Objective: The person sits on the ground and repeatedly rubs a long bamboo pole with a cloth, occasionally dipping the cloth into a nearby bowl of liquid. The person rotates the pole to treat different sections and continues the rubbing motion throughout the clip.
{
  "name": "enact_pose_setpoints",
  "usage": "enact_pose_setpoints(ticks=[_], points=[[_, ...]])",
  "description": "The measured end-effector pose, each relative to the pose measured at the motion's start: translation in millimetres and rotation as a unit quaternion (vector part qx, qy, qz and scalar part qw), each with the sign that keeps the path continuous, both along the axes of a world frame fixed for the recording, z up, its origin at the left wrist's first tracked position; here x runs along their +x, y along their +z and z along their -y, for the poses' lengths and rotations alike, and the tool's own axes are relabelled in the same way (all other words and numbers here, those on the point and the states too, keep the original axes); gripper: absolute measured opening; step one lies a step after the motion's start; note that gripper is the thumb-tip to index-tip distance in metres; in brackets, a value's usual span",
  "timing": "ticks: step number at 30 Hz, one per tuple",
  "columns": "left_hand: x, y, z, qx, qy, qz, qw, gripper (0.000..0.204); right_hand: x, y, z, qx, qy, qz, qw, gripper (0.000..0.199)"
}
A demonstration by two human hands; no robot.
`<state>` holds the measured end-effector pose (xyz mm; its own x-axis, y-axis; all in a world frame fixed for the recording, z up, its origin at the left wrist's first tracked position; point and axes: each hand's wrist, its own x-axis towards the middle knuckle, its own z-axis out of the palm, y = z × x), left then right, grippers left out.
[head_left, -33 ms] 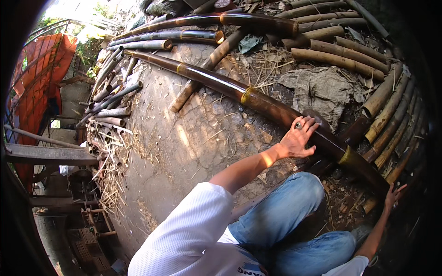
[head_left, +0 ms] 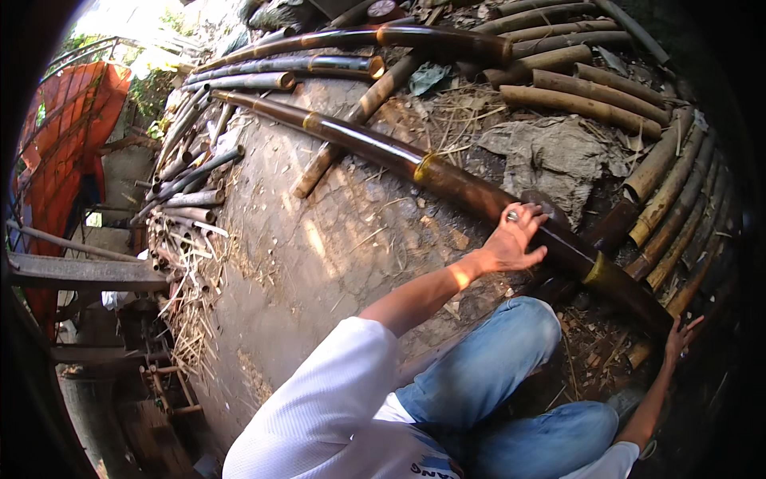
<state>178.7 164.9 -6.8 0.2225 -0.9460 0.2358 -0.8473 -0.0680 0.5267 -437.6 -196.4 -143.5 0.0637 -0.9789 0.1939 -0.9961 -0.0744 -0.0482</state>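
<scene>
A long, dark brown, glossy bamboo pole (head_left: 471, 194) with yellowish joint rings lies slantwise from the upper left to the lower right. On its thick part rests my left hand (head_left: 515, 241), fingers apart and slightly bent over the top, thumb held away. A ring shows on one finger. My right hand (head_left: 677, 342) is at the pole's near right end, its fingers stretched out and touching the end. The palm side of the right hand is partly hidden. A round wooden crosspiece (head_left: 319, 169) lies under the pole's farther part.
Another dark bamboo pole (head_left: 447, 38) lies at the back. Cut bamboo lengths (head_left: 586, 102) are stacked at the right, beside a crumpled grey sack (head_left: 550, 156). Thinner bamboo pieces (head_left: 199, 180) are piled at the left, near an orange sheet (head_left: 76, 112). My bent knees (head_left: 487, 351) are close below the pole.
The view has shifted very slightly. The fingers of my left hand look a little more bent on the pole; the pole and my right hand stay about where they were.
</scene>
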Motion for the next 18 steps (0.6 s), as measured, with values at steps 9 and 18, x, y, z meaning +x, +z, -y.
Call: enact_pose_setpoints(ticks=[9, 18], points=[[200, 4, 2, -0.079, 0.79, -0.323, 0.515, 0.103, 41, 81, -69, 0.14, -0.005, 0.031, 0.99, 0.086], [231, -106, -46, -0.261, 0.419, -0.723, 0.484, 0.059, 61, 144, -52, 0.268, 0.324, -0.047, 0.906, 0.12]])
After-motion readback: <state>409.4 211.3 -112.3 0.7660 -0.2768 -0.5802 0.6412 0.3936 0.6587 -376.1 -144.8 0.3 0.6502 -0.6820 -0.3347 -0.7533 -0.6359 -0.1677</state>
